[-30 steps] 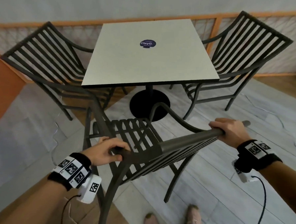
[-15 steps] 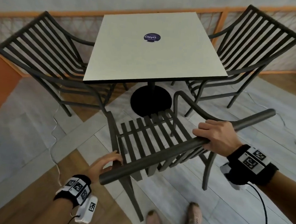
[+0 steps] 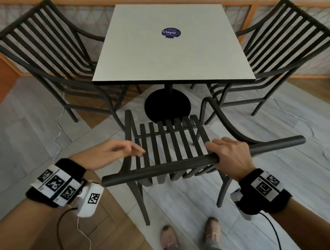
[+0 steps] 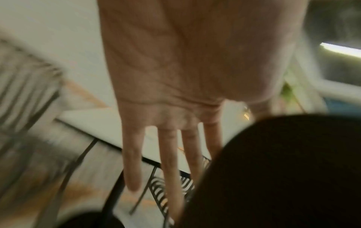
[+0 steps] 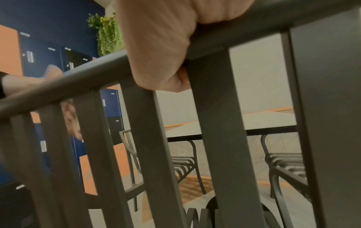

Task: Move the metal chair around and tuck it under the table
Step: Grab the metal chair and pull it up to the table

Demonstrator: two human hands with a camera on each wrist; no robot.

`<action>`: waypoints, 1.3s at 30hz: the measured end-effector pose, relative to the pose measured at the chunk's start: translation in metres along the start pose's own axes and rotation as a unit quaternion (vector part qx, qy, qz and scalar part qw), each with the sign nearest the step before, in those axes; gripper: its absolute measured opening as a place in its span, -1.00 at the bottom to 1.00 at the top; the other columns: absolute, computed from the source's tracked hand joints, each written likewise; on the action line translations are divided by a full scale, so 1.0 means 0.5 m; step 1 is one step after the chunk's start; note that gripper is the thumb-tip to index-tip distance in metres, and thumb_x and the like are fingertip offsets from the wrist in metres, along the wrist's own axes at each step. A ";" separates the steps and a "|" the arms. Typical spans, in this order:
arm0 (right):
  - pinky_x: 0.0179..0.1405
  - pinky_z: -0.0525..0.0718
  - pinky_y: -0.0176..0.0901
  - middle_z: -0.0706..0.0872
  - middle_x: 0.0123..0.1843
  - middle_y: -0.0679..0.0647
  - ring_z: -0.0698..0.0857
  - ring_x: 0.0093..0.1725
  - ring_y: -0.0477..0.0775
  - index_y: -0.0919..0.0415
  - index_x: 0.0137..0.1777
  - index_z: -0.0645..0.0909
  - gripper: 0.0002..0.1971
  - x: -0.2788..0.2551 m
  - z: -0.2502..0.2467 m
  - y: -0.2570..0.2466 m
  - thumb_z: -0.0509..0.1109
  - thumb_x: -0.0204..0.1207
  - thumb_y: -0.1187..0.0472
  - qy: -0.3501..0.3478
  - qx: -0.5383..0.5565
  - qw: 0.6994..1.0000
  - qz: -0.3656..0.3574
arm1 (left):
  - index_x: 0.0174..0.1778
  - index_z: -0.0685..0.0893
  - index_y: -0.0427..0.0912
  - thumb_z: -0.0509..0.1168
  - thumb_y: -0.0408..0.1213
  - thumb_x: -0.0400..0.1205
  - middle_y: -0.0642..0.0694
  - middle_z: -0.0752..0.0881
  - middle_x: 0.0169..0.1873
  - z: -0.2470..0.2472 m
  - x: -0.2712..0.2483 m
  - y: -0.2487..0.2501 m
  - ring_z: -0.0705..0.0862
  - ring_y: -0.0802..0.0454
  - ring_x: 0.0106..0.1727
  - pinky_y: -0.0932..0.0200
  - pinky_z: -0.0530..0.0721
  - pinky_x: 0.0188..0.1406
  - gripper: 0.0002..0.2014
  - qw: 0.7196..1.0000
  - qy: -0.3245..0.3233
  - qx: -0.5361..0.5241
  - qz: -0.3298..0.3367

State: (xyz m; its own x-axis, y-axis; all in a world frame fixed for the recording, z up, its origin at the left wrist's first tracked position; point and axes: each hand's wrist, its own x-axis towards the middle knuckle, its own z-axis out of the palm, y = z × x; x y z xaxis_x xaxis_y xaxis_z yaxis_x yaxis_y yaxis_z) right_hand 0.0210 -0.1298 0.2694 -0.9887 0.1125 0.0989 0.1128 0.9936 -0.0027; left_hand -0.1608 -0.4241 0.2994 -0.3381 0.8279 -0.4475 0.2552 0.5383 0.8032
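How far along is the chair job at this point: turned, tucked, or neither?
Done: the metal chair faces the table, seat front pointing at the round base.
In hand: the right hand grips the top rail of the backrest; the left hand is open and off the chair.
Left: the seat sits short of the tabletop edge, so it likely needs a push forward to tuck under.

Left hand [image 4: 187, 77] open, fingers [image 4: 132, 162] straight; table [image 4: 97, 123] beyond.
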 end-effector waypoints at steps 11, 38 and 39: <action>-0.56 0.10 -0.39 0.59 -0.47 -0.09 0.48 -0.54 -0.04 0.04 -0.27 0.47 -0.93 -0.084 0.037 -0.055 0.26 0.33 0.25 -0.004 0.077 0.997 -0.013 | 0.17 0.59 0.12 0.31 -0.12 0.61 0.07 0.64 -0.19 0.149 -0.047 -0.048 0.67 0.14 -0.16 0.15 0.69 -0.07 -0.78 0.960 -0.005 0.257 -0.111; -0.41 0.67 -0.28 0.77 -0.11 -0.22 0.74 -0.24 -0.11 -0.20 0.05 0.61 -0.61 -0.247 0.148 -0.028 0.57 0.22 -0.16 -0.159 0.080 0.982 0.056 | 0.47 0.43 0.12 0.20 -0.32 0.63 -0.01 0.65 0.32 0.291 -0.064 -0.139 0.60 0.03 0.33 0.10 0.56 0.34 -0.52 0.924 0.085 0.349 -0.127; -0.44 0.65 -0.26 0.79 -0.15 -0.21 0.75 -0.29 -0.11 -0.22 0.03 0.64 -0.64 -0.252 0.147 -0.010 0.56 0.23 -0.17 -0.172 0.058 0.981 0.066 | 0.48 0.41 0.13 0.20 -0.34 0.63 -0.04 0.66 0.30 0.298 -0.051 -0.138 0.61 0.01 0.32 0.07 0.55 0.38 -0.50 0.920 0.074 0.364 -0.125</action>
State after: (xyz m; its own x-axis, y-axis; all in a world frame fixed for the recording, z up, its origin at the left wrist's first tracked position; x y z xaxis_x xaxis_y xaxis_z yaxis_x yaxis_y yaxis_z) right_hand 0.1379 -0.1482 0.1836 -0.9434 0.2165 -0.2511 0.2494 0.9624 -0.1072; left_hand -0.0347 -0.4589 0.1965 -0.5745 0.6620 -0.4814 0.6732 0.7167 0.1823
